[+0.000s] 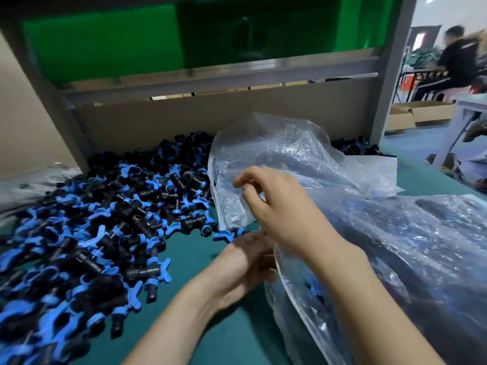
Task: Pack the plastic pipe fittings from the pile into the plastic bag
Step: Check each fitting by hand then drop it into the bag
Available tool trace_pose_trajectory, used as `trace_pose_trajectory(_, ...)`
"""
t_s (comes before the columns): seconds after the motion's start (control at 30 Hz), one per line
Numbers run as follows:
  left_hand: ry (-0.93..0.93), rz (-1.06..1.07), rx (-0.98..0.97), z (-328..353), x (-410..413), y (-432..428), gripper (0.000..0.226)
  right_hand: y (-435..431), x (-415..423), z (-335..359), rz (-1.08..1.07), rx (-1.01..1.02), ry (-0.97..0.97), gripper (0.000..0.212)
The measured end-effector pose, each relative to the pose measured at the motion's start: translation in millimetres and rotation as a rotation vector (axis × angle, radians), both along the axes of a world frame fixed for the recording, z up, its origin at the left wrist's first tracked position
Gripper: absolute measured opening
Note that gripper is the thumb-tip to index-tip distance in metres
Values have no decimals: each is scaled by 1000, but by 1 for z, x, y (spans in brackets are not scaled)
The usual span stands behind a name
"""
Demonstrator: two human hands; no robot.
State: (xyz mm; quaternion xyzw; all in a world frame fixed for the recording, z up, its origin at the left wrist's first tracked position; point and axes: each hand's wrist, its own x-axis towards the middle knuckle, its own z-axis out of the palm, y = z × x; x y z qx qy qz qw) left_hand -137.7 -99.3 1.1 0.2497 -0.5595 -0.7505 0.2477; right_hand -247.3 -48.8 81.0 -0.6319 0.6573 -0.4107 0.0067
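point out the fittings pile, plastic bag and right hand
fittings pile [105,219], head view, middle of the heap
plastic bag [303,154], head view, raised upper flap
right hand [279,206], head view, back of the hand

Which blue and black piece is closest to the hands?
The fitting at the right edge of the pile, just below the bag the right hand pinches, beside the left hand; the others lie farther left.

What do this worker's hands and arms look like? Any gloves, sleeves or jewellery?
No gloves: the left hand and the right hand are both bare. The forearms are bare too, with no sleeve edge in view down to the bottom of the picture. No watch, bracelet or ring shows, though the left hand is blurred, so a thin ring could be missed.
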Motion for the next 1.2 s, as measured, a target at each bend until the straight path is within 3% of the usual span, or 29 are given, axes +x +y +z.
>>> trace_pose_trajectory(0.07,-100,206,-178,-10,15,-16,17,-2,0,-3,-5,25,24,23)
trace_pose_trajectory(0.17,-545,594,-747,-33,42,-46,18,-4,0,-9,-12,55,72,22)
trace_pose_trajectory(0.27,-916,659,-1117,-38,42,-51,23,-6,2,-15,-10,96,104,23)
trace_pose_trajectory(0.4,-1031,685,-1112,-41,34,-65,38,-8,3,-22,-12,149,138,24)
trace_pose_trajectory(0.53,-1072,713,-1137,-40,30,-72,34,-9,2,-27,-12,188,172,25)
trace_pose_trajectory(0.7,-929,821,-1082,-35,35,-68,10,-11,1,-30,-15,197,176,25)
trace_pose_trajectory(0.87,-551,924,-1007,-29,49,-42,2,-8,-2,-31,-18,249,161,25)
trace_pose_trajectory(1.0,-310,898,-823,-35,63,-29,8,-8,-7,-34,-15,300,174,26)
trace_pose_trajectory(1.1,-95,910,-581,-32,60,-35,13,-9,-8,-37,-16,308,177,26)
trace_pose_trajectory(1.2,9,875,-421,-32,59,-42,14,-11,-8,-39,3,336,177,26)
